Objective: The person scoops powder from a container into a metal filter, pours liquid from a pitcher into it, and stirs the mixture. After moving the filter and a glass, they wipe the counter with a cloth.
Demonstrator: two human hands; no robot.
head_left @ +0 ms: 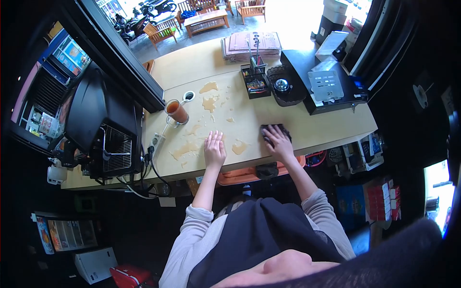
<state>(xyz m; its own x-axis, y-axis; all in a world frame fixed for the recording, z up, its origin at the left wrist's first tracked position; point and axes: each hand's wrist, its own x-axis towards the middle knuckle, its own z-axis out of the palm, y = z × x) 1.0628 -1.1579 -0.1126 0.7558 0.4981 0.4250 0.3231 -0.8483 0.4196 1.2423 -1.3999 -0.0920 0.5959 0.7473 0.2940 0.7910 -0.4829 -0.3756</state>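
Observation:
My left hand [215, 148] lies flat on the wooden counter [307, 130] among brownish puddles, fingers stretched out and holding nothing. Under my right hand [278, 140] is a dark cloth [287, 129], pressed against the counter near its front edge; the palm and fingers cover most of it. One spill [239, 147] lies between the two hands, and another puddle [185, 151] spreads left of my left hand. Farther back, more liquid [210, 103] is scattered in patches. A glass mug [176, 113] of reddish-brown drink stands upright to the left, beside a small white cup [188, 96] with dark contents.
A black mesh organizer [255, 82] with pens, a basket [288, 100] holding a service bell [282, 85], and a black cash drawer [331, 106] stand at the back right. Pink menus [252, 44] are stacked behind. At left are a power strip [156, 140] with cables and a black oven [115, 149].

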